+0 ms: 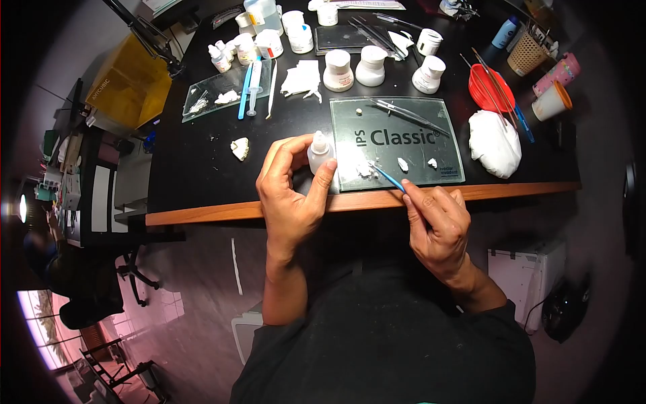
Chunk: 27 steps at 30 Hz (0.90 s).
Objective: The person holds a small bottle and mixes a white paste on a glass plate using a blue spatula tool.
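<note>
My left hand is closed around a small translucent dropper bottle, upright at the left edge of a glass mixing slab printed "IPS Classic". Between the thumb and fingers of my right hand is a thin blue-handled instrument. Its tip reaches a heap of white powder on the slab; the exact shape of the tip is too small to tell. To the right of the heap sit two smaller white dabs, apart from each other. Tweezers lie across the slab's upper part.
Behind the slab stand white jars. At right are a red bowl with long tools and a crumpled white cloth. Another glass plate with a syringe lies left. A wooden table edge runs in front.
</note>
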Each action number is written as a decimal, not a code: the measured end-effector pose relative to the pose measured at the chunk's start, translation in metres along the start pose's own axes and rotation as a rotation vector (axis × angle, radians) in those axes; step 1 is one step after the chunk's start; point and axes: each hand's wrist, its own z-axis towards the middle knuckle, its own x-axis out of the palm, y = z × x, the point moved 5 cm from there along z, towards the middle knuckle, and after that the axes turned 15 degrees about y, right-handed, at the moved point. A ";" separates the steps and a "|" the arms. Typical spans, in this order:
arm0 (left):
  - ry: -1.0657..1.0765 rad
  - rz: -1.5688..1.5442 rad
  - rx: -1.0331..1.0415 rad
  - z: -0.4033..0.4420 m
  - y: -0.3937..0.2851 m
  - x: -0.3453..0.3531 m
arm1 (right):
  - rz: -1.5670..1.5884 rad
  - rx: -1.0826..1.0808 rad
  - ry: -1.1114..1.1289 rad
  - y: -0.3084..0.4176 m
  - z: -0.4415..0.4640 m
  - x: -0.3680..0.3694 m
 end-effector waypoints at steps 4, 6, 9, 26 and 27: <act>-0.001 -0.015 0.007 0.000 0.000 0.000 | 0.028 -0.048 -0.008 0.002 0.001 0.003; -0.005 -0.004 0.005 0.000 0.000 0.000 | 0.018 -0.058 0.024 0.004 0.002 0.004; -0.004 -0.003 0.007 0.000 0.001 0.000 | 0.015 -0.055 0.015 0.001 0.002 0.007; -0.004 0.001 0.013 0.000 -0.001 0.000 | 0.043 -0.044 0.007 -0.007 0.003 0.005; -0.005 0.006 0.010 0.000 -0.001 0.000 | 0.043 -0.038 0.024 -0.008 0.003 0.007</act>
